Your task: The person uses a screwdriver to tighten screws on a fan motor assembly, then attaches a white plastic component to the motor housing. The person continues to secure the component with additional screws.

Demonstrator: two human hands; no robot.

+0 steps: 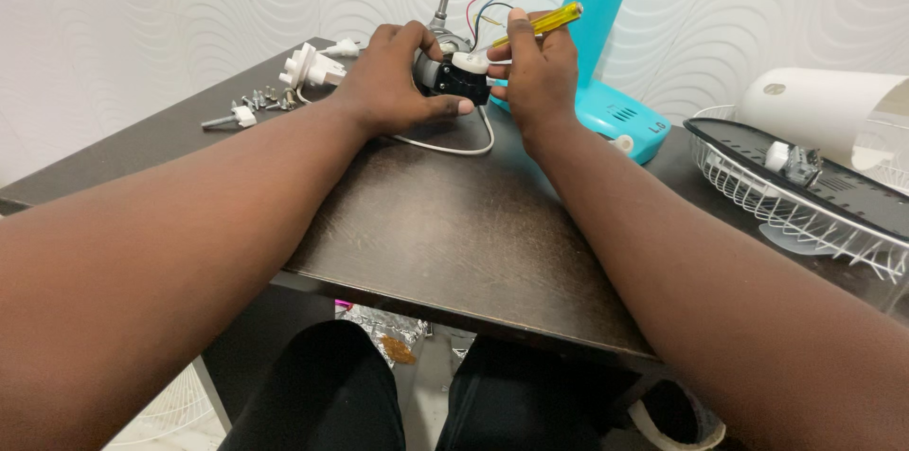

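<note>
A small fan motor with a metal body, a black-and-white front part and an upright steel shaft (pixel 453 68) sits at the far middle of the dark brown wooden counter (pixel 454 233), gripped between both hands. The left hand (pixel 393 82) wraps its fingers around the motor's left side, thumb under the black part. The right hand (pixel 540 72) pinches a yellow translucent-handled screwdriver (pixel 540 23) in clenched fingers, tip toward the motor. Coloured wires rise behind the motor, and a white cord (pixel 454 146) loops near it. Just right stands a turquoise plastic fan base (pixel 615 110); far left lie loose screws and white plastic parts (pixel 284 91); at right rests a white wire fan guard (pixel 805 214).
</note>
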